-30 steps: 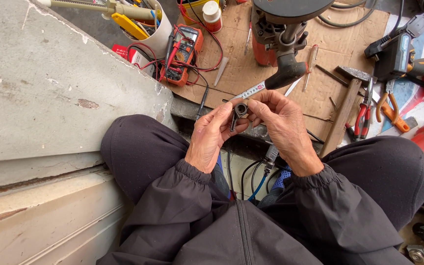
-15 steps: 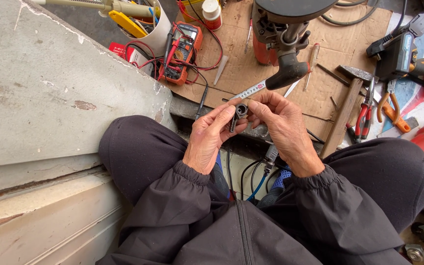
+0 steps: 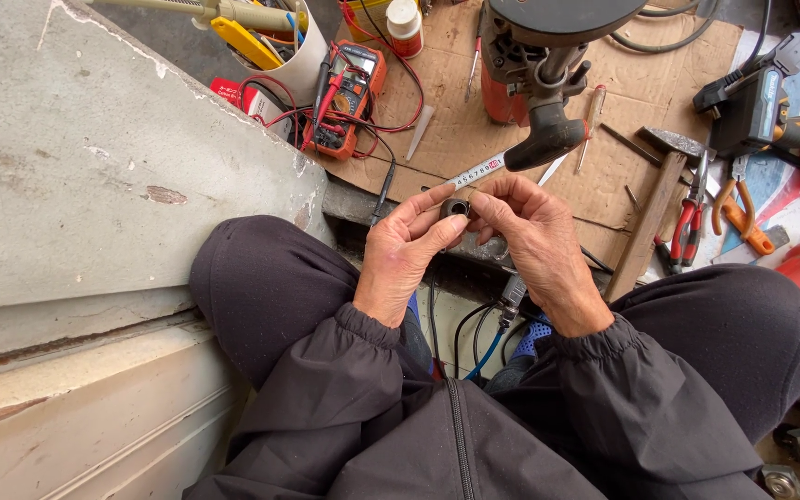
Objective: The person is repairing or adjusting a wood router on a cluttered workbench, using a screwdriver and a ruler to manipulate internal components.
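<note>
You pinch the small dark ring [image 3: 456, 207] between both hands: left hand [image 3: 406, 255] and right hand [image 3: 531, 243] grip it by fingertips. Keep it steady above the cardboard [image 3: 474, 120].

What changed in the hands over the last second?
Little. Both hands, left hand and right hand, still pinch the small dark ring between the fingertips; it may have turned slightly. The tape measure, multimeter and hammer lie as before.
</note>
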